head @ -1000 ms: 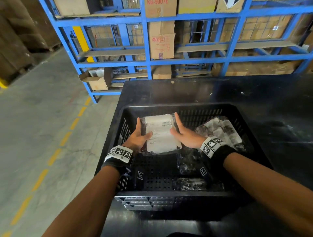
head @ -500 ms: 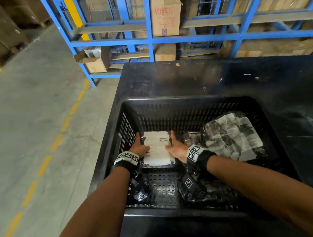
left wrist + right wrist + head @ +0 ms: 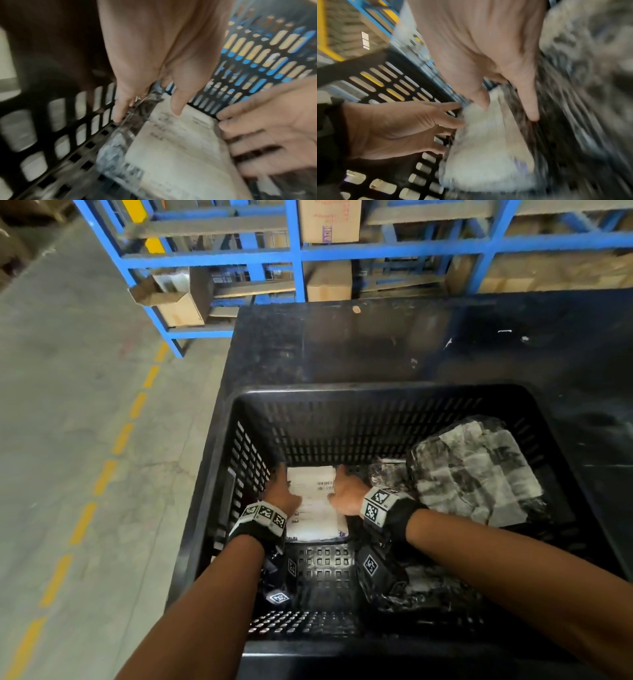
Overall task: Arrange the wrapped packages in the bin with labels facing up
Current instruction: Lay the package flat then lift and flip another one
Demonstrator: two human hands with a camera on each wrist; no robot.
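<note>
A wrapped package (image 3: 315, 508) (image 3: 180, 155) (image 3: 488, 148) with a white printed label facing up lies on the floor of the black slotted bin (image 3: 376, 392), in its far-left corner. My left hand (image 3: 282, 491) (image 3: 149, 108) holds its left edge, thumb on the label and fingers down beside the bin wall (image 3: 68, 115). My right hand (image 3: 346, 494) (image 3: 508, 108) holds its right edge the same way. A large wrapped package (image 3: 476, 474) (image 3: 590, 54) with crumpled paper showing lies at the bin's right. Another dark wrapped package (image 3: 421, 587) lies near right, under my forearm.
The bin stands on a black table (image 3: 342, 344). Behind it is blue racking (image 3: 301, 251) with cardboard boxes and an open carton (image 3: 171, 299). Left of the table is grey floor with a dashed yellow line (image 3: 102, 474). The bin's near-left floor (image 3: 322, 570) is bare.
Both hands have lowered the labelled package from above the bin down onto its floor at the far left. My head has tipped down closer to the bin.
</note>
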